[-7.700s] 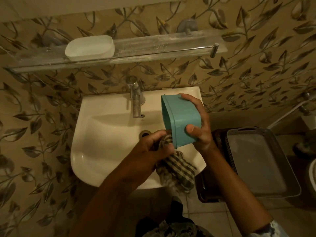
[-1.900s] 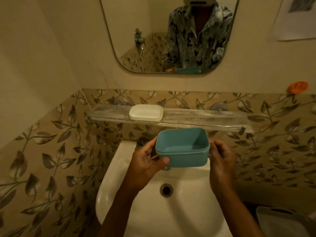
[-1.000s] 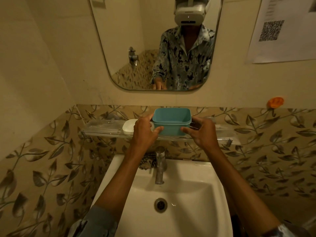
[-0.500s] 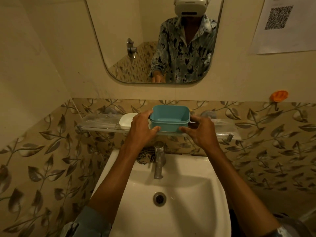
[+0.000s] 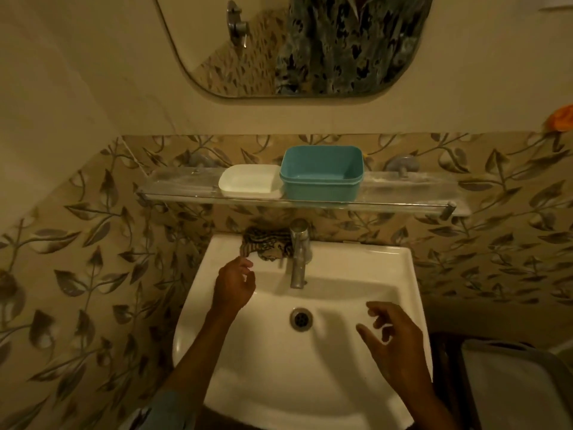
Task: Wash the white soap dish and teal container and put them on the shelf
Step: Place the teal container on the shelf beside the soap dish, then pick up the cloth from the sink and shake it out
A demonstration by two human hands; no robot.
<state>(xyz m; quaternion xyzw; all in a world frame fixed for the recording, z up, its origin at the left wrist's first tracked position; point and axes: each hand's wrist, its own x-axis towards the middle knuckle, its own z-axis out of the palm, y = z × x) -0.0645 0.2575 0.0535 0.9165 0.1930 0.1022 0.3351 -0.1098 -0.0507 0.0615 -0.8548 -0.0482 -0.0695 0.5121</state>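
Teal plastic container (image 5: 322, 173) stands mouth up near the middle of the glass shelf (image 5: 403, 198), just beside the white soap dish (image 5: 248, 181) toward the shelf's left end. Both look light, stiff and probably slick when wet, best gripped across opposite side walls. Left hand (image 5: 234, 287) and right hand (image 5: 393, 333) hover over the basin (image 5: 387, 254), fingers loose, holding nothing.

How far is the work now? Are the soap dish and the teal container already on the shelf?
Done: the white soap dish and the teal container stand side by side on the glass shelf. In hand: nothing; the left hand and right hand hang open above the sink. Left: seemingly nothing, though washing cannot be confirmed here. A checked cloth lies behind the tap.
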